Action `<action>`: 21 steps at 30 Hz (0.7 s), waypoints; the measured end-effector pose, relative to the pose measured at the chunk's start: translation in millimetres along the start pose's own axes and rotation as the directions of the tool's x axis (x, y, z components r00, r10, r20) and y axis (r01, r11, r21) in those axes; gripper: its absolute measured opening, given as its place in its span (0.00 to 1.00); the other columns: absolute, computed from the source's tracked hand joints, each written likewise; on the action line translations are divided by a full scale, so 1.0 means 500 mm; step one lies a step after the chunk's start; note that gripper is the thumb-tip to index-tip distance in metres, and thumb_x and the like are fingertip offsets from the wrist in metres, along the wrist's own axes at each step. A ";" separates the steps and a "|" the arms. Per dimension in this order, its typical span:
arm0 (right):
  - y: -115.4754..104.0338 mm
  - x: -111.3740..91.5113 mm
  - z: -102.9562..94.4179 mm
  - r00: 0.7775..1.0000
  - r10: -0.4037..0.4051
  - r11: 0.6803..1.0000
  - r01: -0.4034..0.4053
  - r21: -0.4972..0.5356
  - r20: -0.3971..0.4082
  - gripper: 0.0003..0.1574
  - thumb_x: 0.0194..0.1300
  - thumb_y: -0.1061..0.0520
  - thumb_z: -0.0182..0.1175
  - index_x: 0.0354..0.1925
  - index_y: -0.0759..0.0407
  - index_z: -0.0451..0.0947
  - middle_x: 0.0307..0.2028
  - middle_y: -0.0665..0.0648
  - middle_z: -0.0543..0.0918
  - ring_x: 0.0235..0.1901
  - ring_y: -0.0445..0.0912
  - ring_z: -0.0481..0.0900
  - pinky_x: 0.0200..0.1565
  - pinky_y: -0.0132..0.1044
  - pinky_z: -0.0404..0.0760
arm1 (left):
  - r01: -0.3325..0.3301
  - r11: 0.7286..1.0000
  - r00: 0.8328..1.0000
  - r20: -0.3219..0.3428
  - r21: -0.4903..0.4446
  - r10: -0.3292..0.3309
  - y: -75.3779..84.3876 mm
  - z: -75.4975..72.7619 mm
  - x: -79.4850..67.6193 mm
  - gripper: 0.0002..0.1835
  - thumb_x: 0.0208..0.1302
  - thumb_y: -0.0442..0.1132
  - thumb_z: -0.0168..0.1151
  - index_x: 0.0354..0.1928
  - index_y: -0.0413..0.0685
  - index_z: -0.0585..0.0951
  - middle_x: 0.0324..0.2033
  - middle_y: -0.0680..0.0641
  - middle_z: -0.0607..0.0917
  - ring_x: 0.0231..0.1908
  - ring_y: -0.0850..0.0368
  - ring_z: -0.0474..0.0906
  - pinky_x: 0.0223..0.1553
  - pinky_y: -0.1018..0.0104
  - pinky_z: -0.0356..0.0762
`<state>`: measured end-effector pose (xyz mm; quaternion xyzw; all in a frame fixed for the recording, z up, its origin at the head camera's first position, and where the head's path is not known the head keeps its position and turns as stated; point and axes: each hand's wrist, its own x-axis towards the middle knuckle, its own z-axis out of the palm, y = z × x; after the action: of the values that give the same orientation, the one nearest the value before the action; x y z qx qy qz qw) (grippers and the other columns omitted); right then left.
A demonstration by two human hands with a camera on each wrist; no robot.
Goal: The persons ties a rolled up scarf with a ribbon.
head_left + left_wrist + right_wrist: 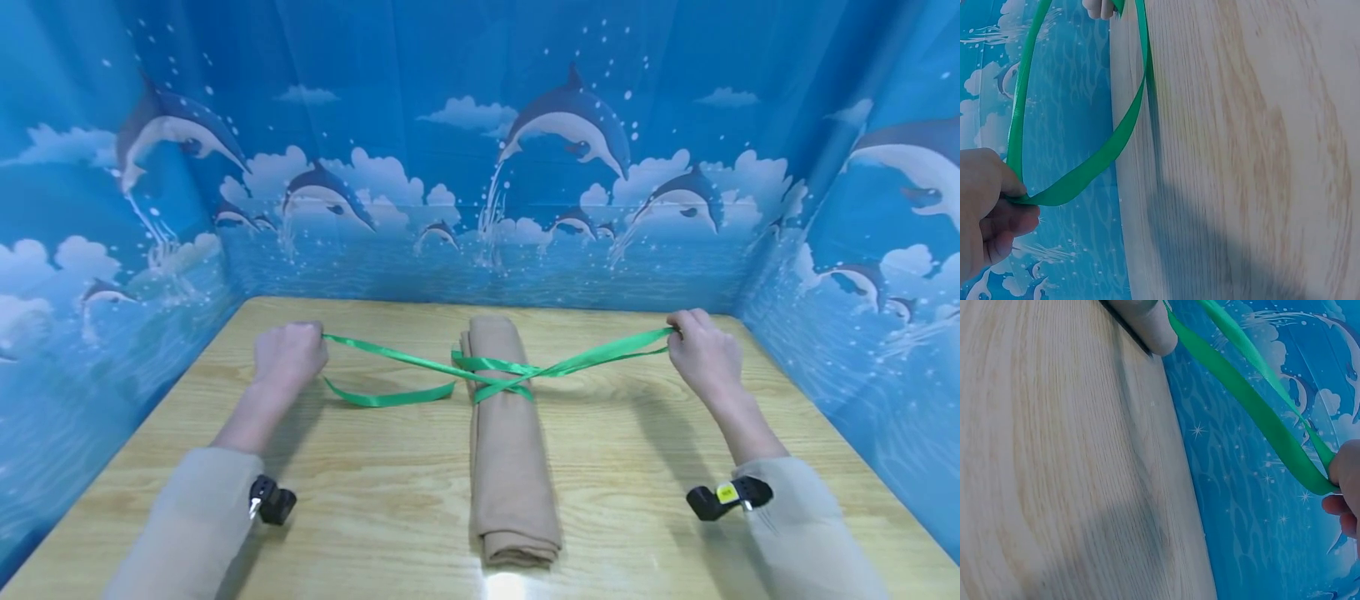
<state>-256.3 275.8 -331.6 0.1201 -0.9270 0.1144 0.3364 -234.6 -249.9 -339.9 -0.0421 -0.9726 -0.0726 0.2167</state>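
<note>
A rolled tan cloth (513,475) lies lengthwise on the wooden table. Around its upper part runs a green ribbon (600,357), whose strands cross on top of the roll. Out to the left, my left hand (291,354) pinches one end between thumb and fingers; a loose strand sags from it back toward the roll. My right hand (705,350) grips the ribbon on the other side, where two strands run close together. Both hands are raised off the table, with the ribbon stretched between them. In the right wrist view, the ribbon (1260,419) folds back at my fingertips.
The wooden table (375,517) has a curtain (420,108) printed with dolphins along its back and both sides. A small black camera (273,500) sits on the left sleeve, and another black camera (720,498) on the right sleeve.
</note>
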 end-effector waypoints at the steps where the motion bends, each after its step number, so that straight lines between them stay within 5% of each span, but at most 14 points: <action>1: 0.002 0.000 0.000 1.000 -0.007 1.000 0.007 -0.009 -0.008 0.12 0.54 0.72 0.53 0.38 0.67 0.79 0.37 0.68 0.79 0.22 0.58 0.76 0.15 0.46 0.66 | -0.001 1.000 1.000 -0.001 0.000 0.001 0.000 0.001 0.000 0.13 0.50 0.27 0.45 0.12 0.44 0.65 0.09 0.47 0.66 0.13 0.47 0.65 0.12 0.55 0.62; 9: 0.024 -0.002 -0.011 0.999 -0.010 0.997 0.007 -0.075 -0.038 0.12 0.52 0.71 0.55 0.38 0.66 0.78 0.38 0.68 0.76 0.14 0.57 0.70 0.12 0.48 0.61 | -0.012 1.000 1.000 -0.017 0.002 0.013 0.002 0.001 0.000 0.12 0.48 0.26 0.45 0.11 0.44 0.65 0.09 0.47 0.66 0.12 0.49 0.64 0.12 0.56 0.61; 21: 0.057 -0.013 -0.027 0.995 0.031 0.997 -0.038 -0.070 -0.094 0.13 0.54 0.70 0.52 0.37 0.67 0.80 0.37 0.69 0.78 0.22 0.62 0.74 0.12 0.50 0.62 | -0.008 1.000 1.000 -0.010 0.016 0.008 0.003 0.005 0.003 0.13 0.47 0.25 0.45 0.11 0.46 0.62 0.09 0.50 0.62 0.12 0.53 0.60 0.12 0.61 0.57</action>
<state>-252.1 307.8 -329.4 0.0864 -0.9159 0.0923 0.3810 -237.0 -248.0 -341.2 -0.0441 -0.9719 -0.0642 0.2220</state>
